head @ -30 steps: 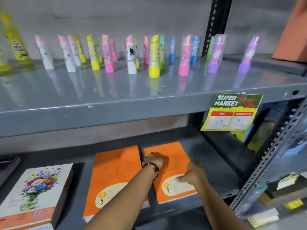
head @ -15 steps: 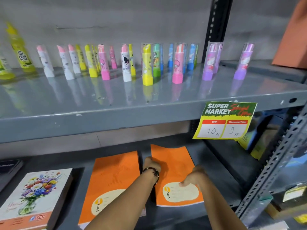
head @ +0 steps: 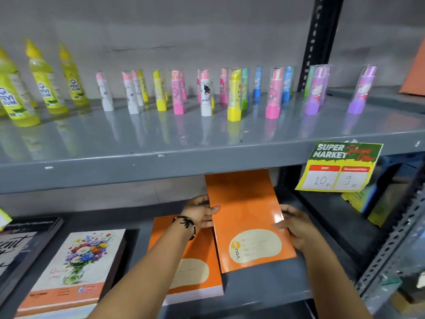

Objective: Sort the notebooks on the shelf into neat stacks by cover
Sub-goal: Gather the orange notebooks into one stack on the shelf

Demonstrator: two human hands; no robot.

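Observation:
An orange notebook point(head: 246, 217) with a cream label is lifted off the lower shelf, tilted up toward the shelf above. My left hand point(head: 200, 211) grips its left edge and my right hand point(head: 296, 224) grips its right edge. To its left a stack of orange notebooks point(head: 195, 272) lies flat on the lower shelf, partly hidden by my left forearm. Further left lies a stack with a flower-vase cover point(head: 76, 268), and at the far left a dark notebook with script lettering point(head: 20, 245).
The grey upper shelf point(head: 161, 157) hangs low over the notebooks, carrying rows of coloured stick-shaped items point(head: 234, 97) and yellow gum bottles point(head: 39, 81). A green-and-yellow price tag point(head: 338, 168) hangs from its edge. A perforated metal upright point(head: 395, 240) stands at right.
The right orange notebook lay flat on the shelf under my hands before; now both hands hold it raised and tilted. The camera view has shifted left and lower.

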